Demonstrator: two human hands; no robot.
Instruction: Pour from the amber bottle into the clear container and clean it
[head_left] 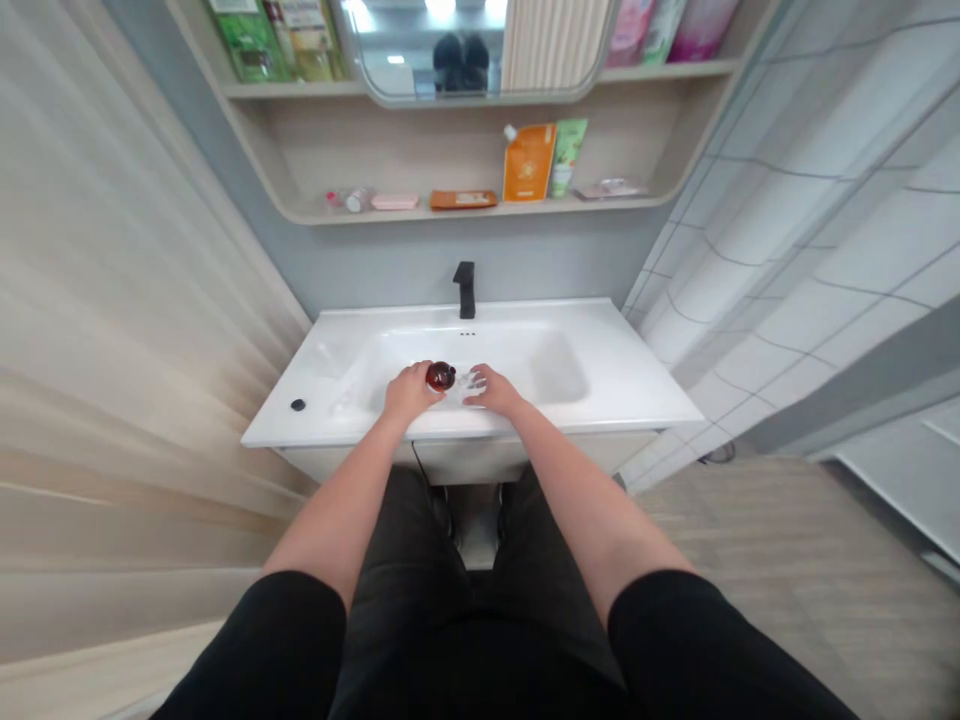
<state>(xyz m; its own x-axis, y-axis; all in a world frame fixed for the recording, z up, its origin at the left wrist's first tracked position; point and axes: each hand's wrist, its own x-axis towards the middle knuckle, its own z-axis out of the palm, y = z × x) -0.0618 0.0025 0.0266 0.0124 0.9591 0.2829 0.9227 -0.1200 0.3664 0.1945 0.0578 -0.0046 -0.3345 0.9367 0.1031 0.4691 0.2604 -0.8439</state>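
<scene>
The white washbasin (637,385), black faucet (466,290), mirror (480,50) and shelved toiletries (529,165) mark this as a bathroom.

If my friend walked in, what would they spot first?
Probably the bright orange spouted pouch, standing on the lower shelf beneath the mirror. Next, maybe the black faucet behind the white basin, and the shiny dark amber container in the person's left hand over that basin.

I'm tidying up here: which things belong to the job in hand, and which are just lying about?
In use: reddish-brown item in the left hand; clear item at the right hand.

Apparently lying about: orange pouch and green tube on the shelf; black round piece on the counter, possibly related.
</scene>
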